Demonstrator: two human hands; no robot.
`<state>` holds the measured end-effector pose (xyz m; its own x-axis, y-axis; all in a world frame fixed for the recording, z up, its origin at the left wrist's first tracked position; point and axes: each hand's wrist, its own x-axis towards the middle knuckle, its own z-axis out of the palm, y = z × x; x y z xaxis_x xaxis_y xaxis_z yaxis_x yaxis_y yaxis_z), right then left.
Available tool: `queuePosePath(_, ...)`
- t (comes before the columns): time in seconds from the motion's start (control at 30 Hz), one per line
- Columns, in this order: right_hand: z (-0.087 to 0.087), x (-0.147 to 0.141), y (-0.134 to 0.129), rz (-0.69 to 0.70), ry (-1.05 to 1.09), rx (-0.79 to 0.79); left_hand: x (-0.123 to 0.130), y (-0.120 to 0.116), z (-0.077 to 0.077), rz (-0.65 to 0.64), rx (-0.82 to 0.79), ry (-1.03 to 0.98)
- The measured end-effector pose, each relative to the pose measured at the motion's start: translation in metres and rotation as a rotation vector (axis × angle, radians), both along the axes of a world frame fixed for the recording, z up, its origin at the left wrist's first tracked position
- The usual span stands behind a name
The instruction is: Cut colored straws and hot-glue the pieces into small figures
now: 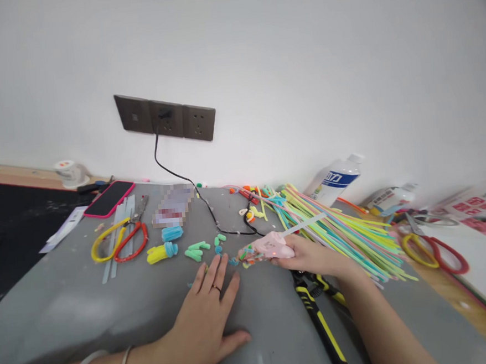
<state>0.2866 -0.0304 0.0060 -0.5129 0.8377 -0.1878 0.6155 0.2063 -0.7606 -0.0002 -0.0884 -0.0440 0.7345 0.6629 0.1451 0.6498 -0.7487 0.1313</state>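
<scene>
My left hand (206, 312) lies on the grey mat (139, 305) with its fingers spread, the fingertips beside small blue and green pieces. In my right hand (310, 255) is a pink glue gun (272, 246), a translucent stick (306, 223) coming out of its back. The gun's tip, among small coloured bits, points left toward my left fingertips. Green fuzzy pieces (196, 252), a yellow bundle (161, 253) and a blue bundle (172, 234) lie beyond my left hand.
Pliers (319, 315) with black and yellow handles lie under my right wrist. Behind are many pipe cleaners (342, 230) and a white bottle (336, 178). Scissors (122, 240), a phone (110, 199) and glue sticks are at left. A black cord (205, 204) runs to the wall socket (166, 118).
</scene>
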Motion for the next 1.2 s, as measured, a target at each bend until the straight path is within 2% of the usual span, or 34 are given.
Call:
queuePosePath(0.33,0.0026,-0.0047,0.0002,0.055,-0.011,-0.028,0.0001,-0.0015,-0.0014,0.023,-0.034,-0.008)
queuePosePath(0.5,0.0006,-0.0021,0.0006,0.029,-0.015,-0.011,-0.0002,-0.0010,0.0008,0.014,-0.049,-0.018)
queuePosePath(0.9,0.0056,0.0035,0.0002,-0.017,-0.066,0.030,-0.0010,-0.0009,-0.0046,0.018,-0.037,-0.035)
queuePosePath(1.2,0.0042,0.0013,0.0015,-0.006,-0.033,0.084,0.0005,-0.0053,-0.0018,0.034,0.002,-0.023)
